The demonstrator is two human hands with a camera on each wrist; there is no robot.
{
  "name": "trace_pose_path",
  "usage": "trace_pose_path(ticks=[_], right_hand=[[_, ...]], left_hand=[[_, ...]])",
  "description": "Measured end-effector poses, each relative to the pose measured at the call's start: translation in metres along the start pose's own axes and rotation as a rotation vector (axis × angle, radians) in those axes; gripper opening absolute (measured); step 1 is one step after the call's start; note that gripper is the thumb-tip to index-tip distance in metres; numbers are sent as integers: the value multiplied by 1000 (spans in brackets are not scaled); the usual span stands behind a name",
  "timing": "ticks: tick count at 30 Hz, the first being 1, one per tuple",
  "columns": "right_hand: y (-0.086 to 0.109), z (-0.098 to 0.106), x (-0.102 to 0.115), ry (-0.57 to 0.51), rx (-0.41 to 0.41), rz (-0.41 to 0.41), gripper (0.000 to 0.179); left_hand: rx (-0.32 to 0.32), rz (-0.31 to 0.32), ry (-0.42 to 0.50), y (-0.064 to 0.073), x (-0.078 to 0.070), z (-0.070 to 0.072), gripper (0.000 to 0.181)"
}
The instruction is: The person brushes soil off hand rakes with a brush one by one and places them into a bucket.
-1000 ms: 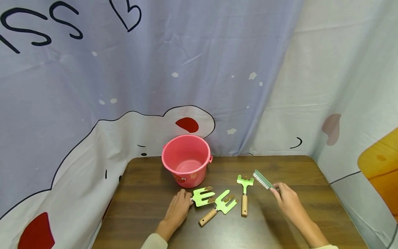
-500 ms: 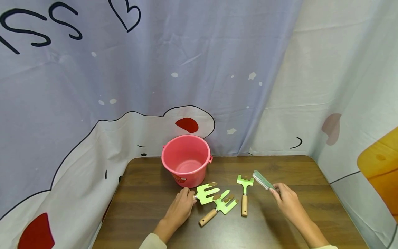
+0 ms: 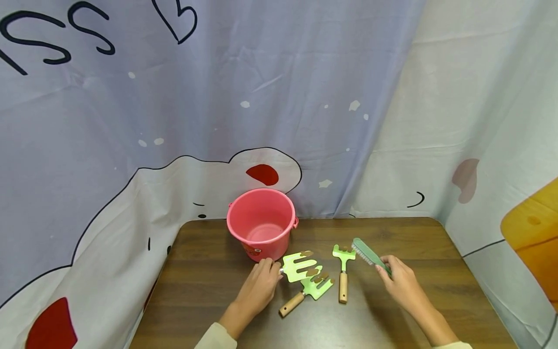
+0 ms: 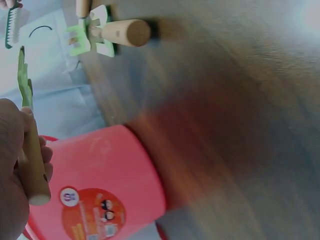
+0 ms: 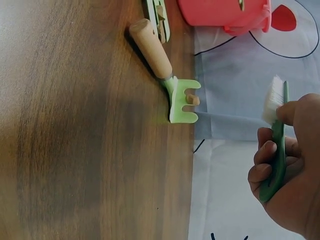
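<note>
Fork [image 3: 292, 267] is gripped by left hand [image 3: 258, 286], apparently to expose tines [image 3: 304, 265] | brush [image 3: 366, 251] is gripped by right hand [image 3: 400, 278], presumably exposing bristles [image 5: 273, 99]

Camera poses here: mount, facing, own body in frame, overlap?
Head: on the head, facing forward and down at table and curtain; left hand, right hand and sleeves show.
Left wrist: on that wrist, looking past the hand gripping a fork, toward the bucket; sliver of right hand in top corner.
Right wrist: on that wrist, looking past the hand gripping a brush, toward the rake and table.
Wrist views share bucket and brush.
</note>
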State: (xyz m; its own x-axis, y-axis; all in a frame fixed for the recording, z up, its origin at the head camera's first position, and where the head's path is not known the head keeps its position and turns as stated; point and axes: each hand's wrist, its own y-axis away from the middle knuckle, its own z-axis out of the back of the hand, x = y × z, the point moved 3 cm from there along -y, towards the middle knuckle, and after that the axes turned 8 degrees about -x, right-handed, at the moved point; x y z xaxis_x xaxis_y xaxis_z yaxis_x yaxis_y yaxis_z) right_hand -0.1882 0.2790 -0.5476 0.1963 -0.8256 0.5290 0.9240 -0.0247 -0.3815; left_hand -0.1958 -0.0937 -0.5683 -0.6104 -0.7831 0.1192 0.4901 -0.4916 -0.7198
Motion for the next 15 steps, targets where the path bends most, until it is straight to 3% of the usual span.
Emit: trace_pose_path(ticks=[2,8,15], right_hand=[[0,-1,1,-7,15,-6,26],[0,-5,7,-28,56,-9,27],[-1,-9,17,-54,37,36,25]], left_hand=[[16,-3,-5,-5,-1,1,46],[51,-19,-14,-22,-5,3,22],[88,-22,-51,-43,-11,6,24]])
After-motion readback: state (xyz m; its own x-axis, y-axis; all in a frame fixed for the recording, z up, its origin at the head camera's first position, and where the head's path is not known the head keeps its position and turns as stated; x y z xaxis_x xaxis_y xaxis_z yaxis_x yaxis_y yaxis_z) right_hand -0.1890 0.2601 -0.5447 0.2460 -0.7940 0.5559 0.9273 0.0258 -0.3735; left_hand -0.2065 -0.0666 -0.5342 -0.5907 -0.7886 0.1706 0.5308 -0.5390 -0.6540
